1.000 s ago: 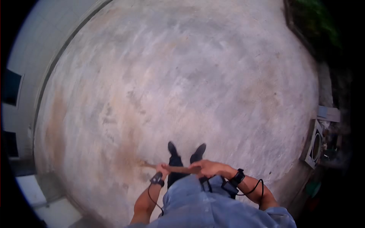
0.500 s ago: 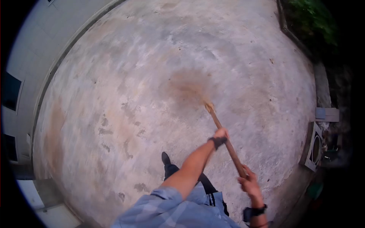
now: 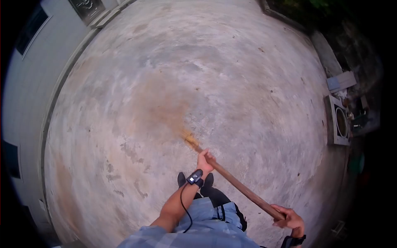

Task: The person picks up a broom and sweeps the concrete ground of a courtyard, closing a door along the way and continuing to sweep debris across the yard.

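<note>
A broom with a long wooden handle slants across the ground in front of me. Yellow binding marks where its handle meets the brown bristles, which are smeared by motion against the concrete. My left hand is closed around the handle just behind the binding, a black device with a cable strapped at its wrist. Near the top end of the handle, my right hand grips it, out to the right of my body. A dark band circles that wrist too.
Stained concrete ground stretches around my dark shoes. A pale wall with dark windows runs along the left. At the right edge stand a boxy unit with a round opening and a low kerb, with greenery beyond.
The broom head has swept left and closer to me, and the handle lies flatter. My left hand has moved left and down, my right hand right and down. Both feet now show.
</note>
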